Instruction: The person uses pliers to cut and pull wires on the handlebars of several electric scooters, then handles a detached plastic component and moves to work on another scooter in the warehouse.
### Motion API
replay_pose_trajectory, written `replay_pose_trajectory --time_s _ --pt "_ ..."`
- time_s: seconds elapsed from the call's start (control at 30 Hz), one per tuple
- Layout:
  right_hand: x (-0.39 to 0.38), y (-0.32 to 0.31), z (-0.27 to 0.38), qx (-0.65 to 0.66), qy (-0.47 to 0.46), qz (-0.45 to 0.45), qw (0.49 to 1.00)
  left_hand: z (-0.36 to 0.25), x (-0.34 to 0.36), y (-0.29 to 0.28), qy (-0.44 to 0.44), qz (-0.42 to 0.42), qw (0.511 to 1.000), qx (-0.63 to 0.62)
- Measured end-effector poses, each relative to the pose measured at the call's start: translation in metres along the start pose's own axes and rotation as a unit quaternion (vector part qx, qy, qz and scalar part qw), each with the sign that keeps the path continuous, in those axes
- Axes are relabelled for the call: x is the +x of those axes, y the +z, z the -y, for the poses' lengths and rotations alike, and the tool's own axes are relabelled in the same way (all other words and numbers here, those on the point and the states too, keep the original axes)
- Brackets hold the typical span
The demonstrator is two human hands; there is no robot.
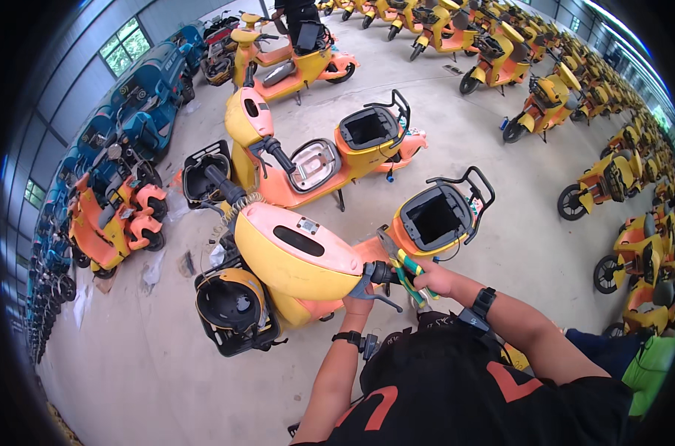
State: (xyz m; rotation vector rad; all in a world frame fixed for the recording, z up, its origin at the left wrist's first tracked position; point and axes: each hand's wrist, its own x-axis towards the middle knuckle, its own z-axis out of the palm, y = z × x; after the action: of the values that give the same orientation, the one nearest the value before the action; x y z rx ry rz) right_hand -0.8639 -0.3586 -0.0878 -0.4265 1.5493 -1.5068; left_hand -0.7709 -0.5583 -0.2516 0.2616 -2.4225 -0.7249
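Observation:
Just in front of me stands a yellow and pink electric scooter, with its rounded handlebar cover [289, 245] nearest my hands. My right hand [432, 279] is closed on pliers [409, 271] with green and yellow handles; their metal jaws point up and away, beside the black handlebar grip [382, 273]. My left hand [357, 301] is raised under the grey brake lever [364, 282] at the edge of the cover. Its fingers are hidden there, so I cannot tell whether they grip anything. A yellow helmet [261, 288] with a dark inside lies in the front basket [229, 343].
Behind the scooter's footboard is an open seat compartment [430, 223]. A second scooter [300, 195] stands just beyond. Rows of yellow scooters [542, 104] fill the right side; blue vehicles [148, 111] line the left wall. Another person [299, 18] stands far ahead; a green garment [653, 372] shows at lower right.

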Motion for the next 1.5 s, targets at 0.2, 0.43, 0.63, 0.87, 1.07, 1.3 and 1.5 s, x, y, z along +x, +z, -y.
replay_pose_trajectory --time_s 0.2,0.43,0.63,0.87,1.07,1.3,1.5 --pt "0.027 -0.032 0.007 0.034 0.1 0.101 0.989 -0.023 -0.03 -0.051 -0.076 -0.005 0.997 -0.02" --pt "0.062 -0.063 0.01 0.074 0.177 0.252 0.949 -0.072 -0.045 -0.039 -0.302 -0.051 0.949 -0.077" --pt "0.086 -0.079 0.008 0.039 0.23 0.317 0.919 -0.112 -0.034 -0.025 -0.313 -0.052 0.936 0.153" --pt "0.1 -0.081 0.018 -0.007 0.211 0.384 0.899 -0.152 -0.03 -0.051 -0.403 -0.135 0.905 -0.004" --pt "0.079 -0.089 0.025 -0.102 0.161 0.37 0.909 -0.14 -0.034 -0.055 -0.411 -0.124 0.899 -0.085" --pt "0.076 -0.09 0.02 -0.058 0.169 0.357 0.917 -0.117 -0.02 -0.042 -0.393 -0.118 0.911 -0.038" --pt "0.05 -0.086 0.05 -0.144 0.17 0.321 0.92 -0.105 -0.028 -0.047 -0.283 -0.048 0.938 0.195"
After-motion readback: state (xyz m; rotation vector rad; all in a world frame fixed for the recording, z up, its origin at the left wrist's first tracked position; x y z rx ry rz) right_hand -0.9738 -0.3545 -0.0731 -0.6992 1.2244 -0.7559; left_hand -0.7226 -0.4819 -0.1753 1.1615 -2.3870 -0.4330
